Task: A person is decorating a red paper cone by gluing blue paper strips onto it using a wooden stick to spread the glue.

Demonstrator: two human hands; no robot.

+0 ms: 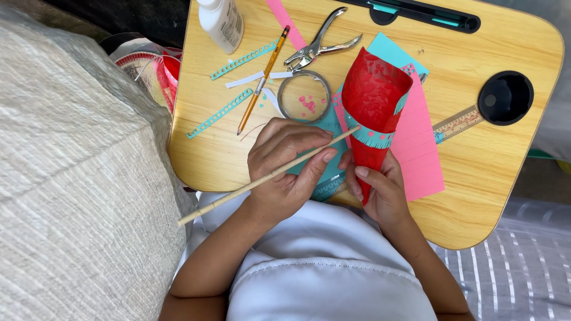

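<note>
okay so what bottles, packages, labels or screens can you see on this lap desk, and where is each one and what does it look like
Glue bottle: top left of the wooden lap desk, white plastic, small printed label.
Ruler: right side, partly under pink paper, wooden with printed markings.
No screens or signs.

Bare forearms, no sleeves in view. Left hand (pixel 285 163) and right hand (pixel 380 190) without rings or watch, nails apparently unpainted. White garment with a stitched hem across the lap.
</note>
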